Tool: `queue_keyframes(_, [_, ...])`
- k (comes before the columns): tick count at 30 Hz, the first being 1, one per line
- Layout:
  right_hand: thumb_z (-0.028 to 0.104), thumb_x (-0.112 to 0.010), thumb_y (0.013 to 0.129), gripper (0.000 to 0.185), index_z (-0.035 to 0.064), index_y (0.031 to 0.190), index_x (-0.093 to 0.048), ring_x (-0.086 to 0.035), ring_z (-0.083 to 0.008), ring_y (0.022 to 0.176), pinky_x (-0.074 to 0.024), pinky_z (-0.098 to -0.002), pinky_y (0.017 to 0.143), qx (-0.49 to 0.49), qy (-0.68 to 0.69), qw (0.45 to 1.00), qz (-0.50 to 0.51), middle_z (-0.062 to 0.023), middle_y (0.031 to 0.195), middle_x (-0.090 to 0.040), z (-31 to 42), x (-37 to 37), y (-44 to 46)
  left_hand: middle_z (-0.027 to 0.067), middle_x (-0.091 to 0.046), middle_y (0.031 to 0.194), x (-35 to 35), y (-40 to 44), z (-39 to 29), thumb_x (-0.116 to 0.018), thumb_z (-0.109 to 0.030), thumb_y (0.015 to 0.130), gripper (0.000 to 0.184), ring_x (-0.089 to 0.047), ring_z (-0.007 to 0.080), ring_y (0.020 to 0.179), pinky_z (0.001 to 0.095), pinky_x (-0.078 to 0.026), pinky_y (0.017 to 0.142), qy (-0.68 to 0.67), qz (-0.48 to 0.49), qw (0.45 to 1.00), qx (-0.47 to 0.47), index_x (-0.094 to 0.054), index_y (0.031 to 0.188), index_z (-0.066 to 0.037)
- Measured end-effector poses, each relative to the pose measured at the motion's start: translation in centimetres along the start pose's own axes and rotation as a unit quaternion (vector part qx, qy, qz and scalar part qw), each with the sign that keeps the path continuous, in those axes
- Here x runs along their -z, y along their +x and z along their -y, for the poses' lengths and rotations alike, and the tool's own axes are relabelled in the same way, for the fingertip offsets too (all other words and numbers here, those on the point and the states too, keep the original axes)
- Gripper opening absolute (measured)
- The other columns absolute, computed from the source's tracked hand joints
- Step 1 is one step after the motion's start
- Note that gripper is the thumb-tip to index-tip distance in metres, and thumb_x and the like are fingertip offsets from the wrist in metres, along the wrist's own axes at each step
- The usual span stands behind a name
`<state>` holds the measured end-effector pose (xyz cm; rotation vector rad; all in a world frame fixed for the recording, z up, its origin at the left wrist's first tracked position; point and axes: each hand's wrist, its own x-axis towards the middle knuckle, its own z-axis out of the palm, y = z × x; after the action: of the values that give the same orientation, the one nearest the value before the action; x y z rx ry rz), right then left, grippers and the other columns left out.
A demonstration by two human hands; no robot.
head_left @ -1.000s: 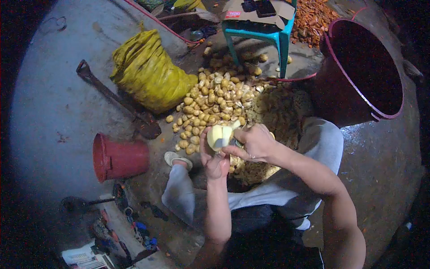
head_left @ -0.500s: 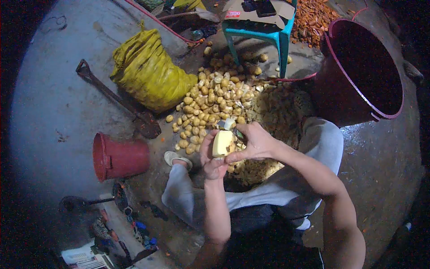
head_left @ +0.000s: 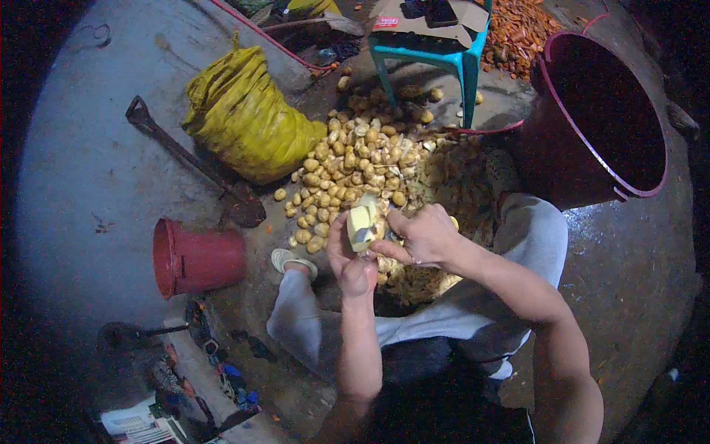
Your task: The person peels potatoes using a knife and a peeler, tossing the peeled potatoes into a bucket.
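Dimly lit, stained floor (head_left: 606,311) under a potato heap (head_left: 355,159).
Just above the heap's near side, the left hand (head_left: 350,259) has its grip round a pale potato (head_left: 362,217); the right hand (head_left: 425,235) grasps a blade (head_left: 364,235) against it.

Red "FRAGILE" label (head_left: 385,23) on cardboard (head_left: 467,16)

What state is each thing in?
Held potato: pale flesh exposed.
Blade: against the potato.
Left hand: closed around the potato.
Right hand: holding the blade, handle hidden.
Potato pile: loose, heaped.
Yellow sack: bulging, creased.
Large bucket: uncovered, contents unclear.
Small bucket: uncovered, contents hidden.
Teal stool: upright, cardboard on top.
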<state>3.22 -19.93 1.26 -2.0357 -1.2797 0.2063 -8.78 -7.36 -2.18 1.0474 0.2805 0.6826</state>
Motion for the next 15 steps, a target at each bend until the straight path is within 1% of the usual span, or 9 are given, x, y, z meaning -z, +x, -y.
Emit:
queue_keyframes(2, [0.053,-0.056,0.086,0.052,0.0014,0.077,-0.058,-0.055,-0.0411,0.048,-0.0445,-0.0467,0.048,0.044,-0.015,0.999,-0.009,-0.0191,0.049,-0.051,-0.4,-0.6,-0.1,0.0108,-0.056,0.12,-0.1,0.0,0.4,-0.076,-0.011,0.065,0.073,-0.057,0.0229,0.108,0.0351,-0.046,0.095,0.0,0.003,1.0,-0.017,-0.044,0.13,-0.001])
queue_keyframes(3, [0.053,-0.056,0.086,0.052,0.0014,0.077,-0.058,-0.055,-0.0411,0.048,-0.0445,-0.0467,0.048,0.045,-0.016,0.999,-0.009,-0.0191,0.049,-0.051,-0.6,-0.8,0.0,0.0114,-0.056,0.121,-0.3,0.2,0.3,-0.076,-0.011,0.065,0.073,-0.057,0.0234,0.109,0.0353,-0.046,0.096,0.0,0.006,0.999,-0.032,-0.044,0.13,-0.001])
queue_keyframes(5, [0.044,-0.055,0.088,0.046,0.0002,0.077,-0.058,-0.055,-0.0401,0.048,-0.0454,-0.0448,0.049,0.015,0.155,0.988,-0.011,-0.0195,0.05,-0.051,-0.8,-1.4,0.3,0.0121,-0.056,0.12,-0.7,0.2,-0.2,-0.076,-0.011,0.064,0.074,-0.056,0.024,0.109,0.0357,-0.046,0.096,-0.033,-0.008,0.999,-0.01,-0.043,0.13,0.0])
queue_keyframes(6, [0.057,-0.057,0.084,0.061,-0.0033,0.076,-0.059,-0.06,-0.041,0.056,-0.0494,-0.0462,0.057,-0.059,0.231,0.97,0.038,-0.025,0.058,-0.057,-0.9,-1.5,0.8,0.0128,-0.056,0.12,-0.9,0.2,-0.4,-0.075,-0.012,0.064,0.074,-0.056,0.0247,0.11,0.0361,-0.045,0.097,-0.066,-0.022,0.997,0.013,-0.043,0.129,0.001])
queue_keyframes(7, [0.057,-0.057,0.084,0.061,-0.0033,0.076,-0.059,-0.06,-0.041,0.056,-0.0494,-0.0462,0.057,-0.059,0.231,0.97,0.039,-0.025,0.058,-0.057,-1.0,-1.1,0.9,0.0128,-0.056,0.12,-0.8,0.3,-0.6,-0.075,-0.012,0.064,0.074,-0.056,0.0247,0.11,0.0361,-0.045,0.097,-0.067,-0.022,0.997,0.012,-0.043,0.129,0.001])
queue_keyframes(9, [0.064,-0.067,0.071,0.072,-0.0068,0.075,-0.058,-0.062,-0.0388,0.059,-0.0492,-0.0447,0.058,-0.055,0.204,0.975,0.061,-0.0259,0.061,-0.058,-1.1,0.0,0.8,0.0147,-0.055,0.12,-0.4,0.1,-1.0,-0.075,-0.015,0.061,0.077,-0.055,0.026,0.111,0.0373,-0.045,0.097,-0.081,0.018,0.995,0.046,-0.042,0.129,0.003])
queue_keyframes(10, [0.068,-0.075,0.057,0.081,-0.0081,0.076,-0.057,-0.062,-0.0368,0.059,-0.0492,-0.0438,0.059,-0.066,0.206,0.975,0.059,-0.0249,0.063,-0.059,-1.4,-0.6,0.8,0.0147,-0.056,0.118,-0.6,0.0,-1.2,-0.075,-0.017,0.059,0.079,-0.056,0.0257,0.109,0.0364,-0.046,0.097,-0.057,0.011,0.997,0.056,-0.042,0.128,0.004])
queue_keyframes(14, [0.069,-0.077,0.054,0.082,-0.0076,0.076,-0.058,-0.062,-0.0357,0.058,-0.0494,-0.0434,0.059,-0.027,0.226,0.973,0.035,-0.0236,0.063,-0.059,-1.4,-0.9,0.6,0.0145,-0.057,0.117,-0.1,0.1,-1.3,-0.075,-0.017,0.058,0.079,-0.057,0.0249,0.108,0.0349,-0.046,0.097,-0.06,0.066,0.994,0.067,-0.044,0.127,0.005])
queue_keyframes(15, [0.067,-0.078,0.053,0.079,-0.0058,0.075,-0.056,-0.058,-0.0334,0.054,-0.0468,-0.042,0.056,-0.014,0.232,0.972,0.027,-0.0209,0.06,-0.057,-1.4,-1.1,0.5,0.0144,-0.057,0.117,0.0,0.1,-1.3,-0.075,-0.017,0.058,0.078,-0.057,0.0245,0.108,0.0344,-0.046,0.097,-0.056,0.071,0.993,0.073,-0.045,0.126,0.005])
